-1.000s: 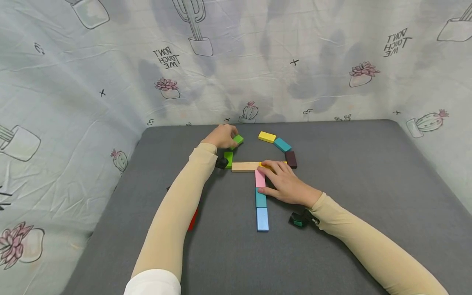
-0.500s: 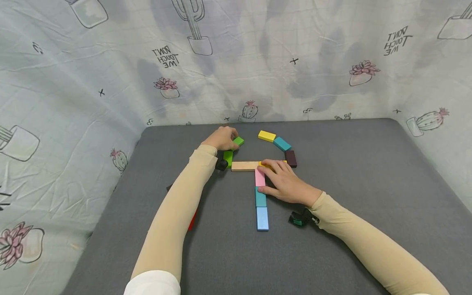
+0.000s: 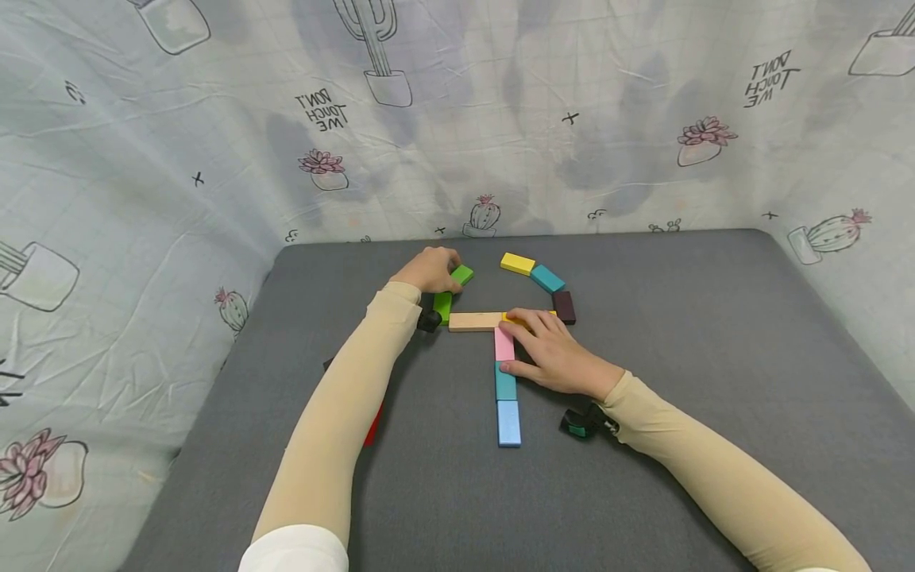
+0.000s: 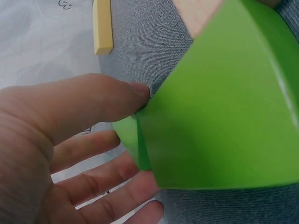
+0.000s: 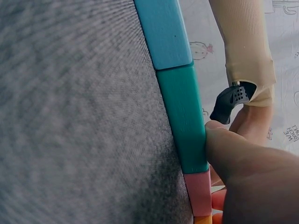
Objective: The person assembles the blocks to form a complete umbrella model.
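Note:
At the far side of the table, my left hand (image 3: 429,270) pinches a green block (image 3: 462,275) between thumb and fingers. Its end shows behind a nearer green block (image 4: 219,112) in the left wrist view. That nearer block joins a plain wooden block (image 3: 475,322). My right hand (image 3: 556,356) rests by the middle pieces, fingertips on a yellow-orange block (image 3: 506,317) that they mostly cover. Its thumb touches the side of a teal block (image 5: 184,119). A pink block (image 3: 503,344) and a light blue block (image 3: 509,423) line up with the teal one.
A yellow block (image 3: 518,264), a blue block (image 3: 547,278) and a dark brown block (image 3: 564,307) curve along the right. Partly behind the left forearm lies a red block (image 3: 372,427). A patterned cloth (image 3: 457,119) hangs behind the grey table (image 3: 679,334).
My left hand has shifted very slightly toward me with the green block. The right hand and the other blocks stay in place.

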A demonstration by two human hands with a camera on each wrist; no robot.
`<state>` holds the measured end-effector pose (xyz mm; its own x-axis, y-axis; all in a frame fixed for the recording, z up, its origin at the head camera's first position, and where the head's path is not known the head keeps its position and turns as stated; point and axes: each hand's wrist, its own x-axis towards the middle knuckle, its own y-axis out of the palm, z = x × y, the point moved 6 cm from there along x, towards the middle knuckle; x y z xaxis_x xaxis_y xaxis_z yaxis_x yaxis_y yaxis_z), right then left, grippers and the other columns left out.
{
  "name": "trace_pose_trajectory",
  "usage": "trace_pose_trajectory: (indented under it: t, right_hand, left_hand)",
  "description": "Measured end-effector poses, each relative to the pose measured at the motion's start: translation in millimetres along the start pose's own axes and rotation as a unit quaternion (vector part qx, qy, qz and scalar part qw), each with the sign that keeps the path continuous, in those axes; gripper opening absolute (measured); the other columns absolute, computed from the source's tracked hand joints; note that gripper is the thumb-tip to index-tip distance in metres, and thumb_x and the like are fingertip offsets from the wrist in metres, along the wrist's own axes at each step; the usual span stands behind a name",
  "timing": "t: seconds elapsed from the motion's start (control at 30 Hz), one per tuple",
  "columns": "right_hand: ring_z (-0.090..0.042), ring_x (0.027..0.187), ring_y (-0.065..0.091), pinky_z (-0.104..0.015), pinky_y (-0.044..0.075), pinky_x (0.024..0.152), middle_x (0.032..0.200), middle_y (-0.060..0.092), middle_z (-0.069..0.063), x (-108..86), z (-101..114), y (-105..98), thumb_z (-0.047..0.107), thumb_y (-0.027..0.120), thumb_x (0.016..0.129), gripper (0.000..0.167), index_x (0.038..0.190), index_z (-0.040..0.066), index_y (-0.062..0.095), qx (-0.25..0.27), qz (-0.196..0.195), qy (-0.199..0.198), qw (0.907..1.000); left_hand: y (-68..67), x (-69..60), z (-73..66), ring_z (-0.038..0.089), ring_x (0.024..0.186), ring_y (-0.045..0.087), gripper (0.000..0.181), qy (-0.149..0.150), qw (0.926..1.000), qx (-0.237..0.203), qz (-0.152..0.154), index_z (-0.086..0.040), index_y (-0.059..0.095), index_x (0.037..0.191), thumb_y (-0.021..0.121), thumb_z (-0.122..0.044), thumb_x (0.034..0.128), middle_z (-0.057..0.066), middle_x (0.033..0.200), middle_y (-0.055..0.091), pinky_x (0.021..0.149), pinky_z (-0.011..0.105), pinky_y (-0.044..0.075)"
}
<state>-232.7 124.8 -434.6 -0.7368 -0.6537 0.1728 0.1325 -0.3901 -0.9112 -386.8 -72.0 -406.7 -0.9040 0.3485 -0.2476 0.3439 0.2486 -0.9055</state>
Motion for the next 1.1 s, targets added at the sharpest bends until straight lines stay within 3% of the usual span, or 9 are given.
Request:
trace_pose_trajectory:
  t: [0.37, 1.1]
  right_hand:
    - [-0.039, 0.139, 0.038, -0.061, 0.031, 0.114, 0.155, 0.04, -0.02, 0.0, 1.1, -1.5, 0.041, 0.069, 0.1, 0.066, 0.151, 0.005, 0.049, -0.001, -0.004, -0.005, 1.0]
    - [-0.039, 0.138, 0.039, -0.061, 0.031, 0.114, 0.156, 0.04, -0.019, 0.1, -0.1, -0.2, 0.041, 0.069, 0.1, 0.067, 0.153, 0.005, 0.048, 0.002, -0.001, -0.002, 1.0]
  left_hand:
    - [1.5, -1.2, 4.2, 0.032, 0.127, 0.06, 0.06, -0.002, 0.9999, -0.009, 0.007, -0.008, 0.054, 0.149, 0.076, -0.027, 0.0957, 0.017, 0.141, 0.061, 0.105, 0.049, 0.051]
    - [2.4, -4.0, 5.0, 0.029, 0.115, 0.061, 0.06, -0.008, 0.9998, -0.014, 0.014, -0.008, 0.054, 0.149, 0.075, -0.025, 0.0955, 0.017, 0.136, 0.061, 0.1, 0.046, 0.051]
